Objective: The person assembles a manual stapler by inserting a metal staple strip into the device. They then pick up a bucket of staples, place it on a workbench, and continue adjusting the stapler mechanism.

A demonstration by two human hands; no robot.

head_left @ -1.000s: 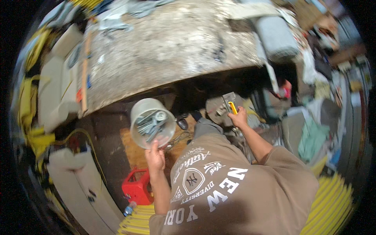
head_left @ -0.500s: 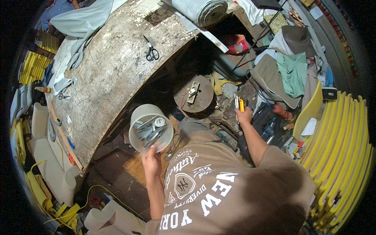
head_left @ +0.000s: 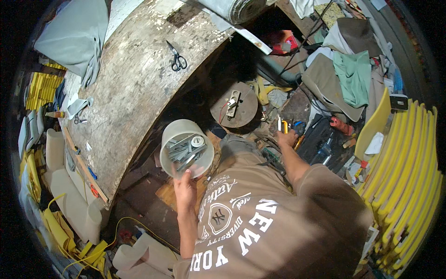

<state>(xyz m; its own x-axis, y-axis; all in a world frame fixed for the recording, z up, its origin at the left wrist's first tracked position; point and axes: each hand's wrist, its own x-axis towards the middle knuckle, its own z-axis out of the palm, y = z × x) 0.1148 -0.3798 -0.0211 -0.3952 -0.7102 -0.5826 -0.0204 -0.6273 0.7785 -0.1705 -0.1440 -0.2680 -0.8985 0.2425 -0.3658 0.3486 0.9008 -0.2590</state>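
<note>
Tub, position: I find the translucent tub (head_left: 181,126) held off the table (head_left: 134,83), outside its near edge and to the right of its near-left corner.
Tub, relation to fingers: it lies just ahead of the left hand (head_left: 186,190), its rim touching the fingers; its axis leans, mouth tilted toward the body, base away.
Nearer hand: the left; I place the right hand (head_left: 287,138) well apart, to the tub's right.
Left fingers: closed on the tub's near rim, some showing blurred through the wall.
Right fingers: wrapped round a yellow-handled tool (head_left: 285,125), its long axis pointing away from the body. A pale upright piece (head_left: 279,123) stands beside it; I cannot tell whether it is part of that tool.
Tub contents: one white roll (head_left: 197,141), to the right; several grey strips (head_left: 180,151), overlapping, so I can certify no count.
Scissors: two pairs on the table, one black pair (head_left: 175,56) by the near edge, one smaller pair (head_left: 79,119) toward the left edge.
Fabric roll: one, grey (head_left: 227,10), at the table's far-right end.
Power strip: one (head_left: 234,103), on one round disc (head_left: 249,110) beyond the near edge.
</note>
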